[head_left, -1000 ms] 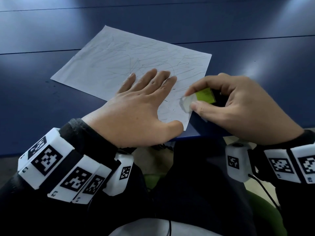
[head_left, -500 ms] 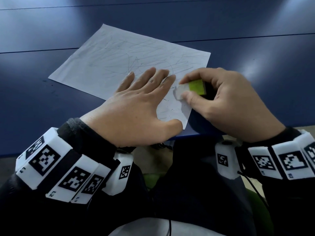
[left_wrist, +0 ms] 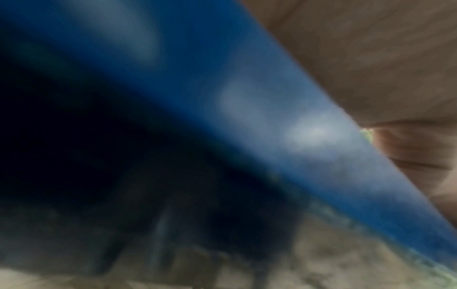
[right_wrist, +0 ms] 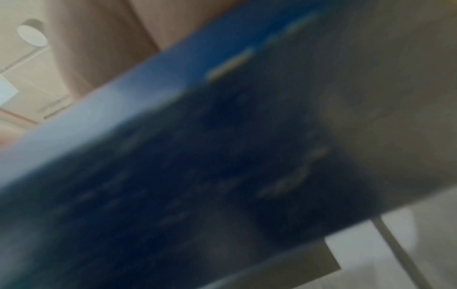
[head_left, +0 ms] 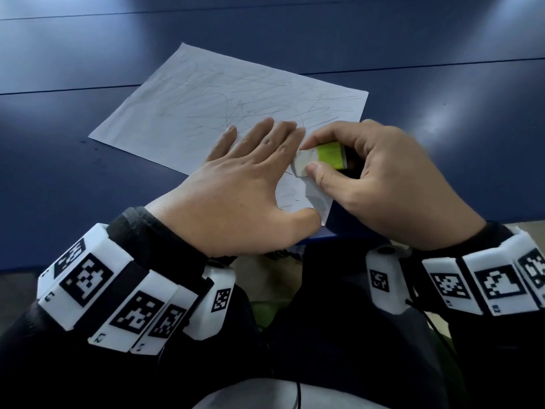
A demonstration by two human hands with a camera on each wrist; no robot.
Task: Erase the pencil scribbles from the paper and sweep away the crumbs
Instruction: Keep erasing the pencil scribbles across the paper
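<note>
I see my left hand point(head_left: 236, 190) lying flat on the paper point(head_left: 224, 113), fingers straight and a little spread, pressing down its near corner. Just beside its fingertips, my right hand point(head_left: 392, 184) pinches the eraser point(head_left: 318, 157) between thumb and forefinger; the white tip touches the paper. Pencil scribbles point(head_left: 236, 101) cover the sheet beyond both hands. The blue table point(head_left: 88, 187) lies under everything. Both wrist views are too blurred to add anything.
</note>
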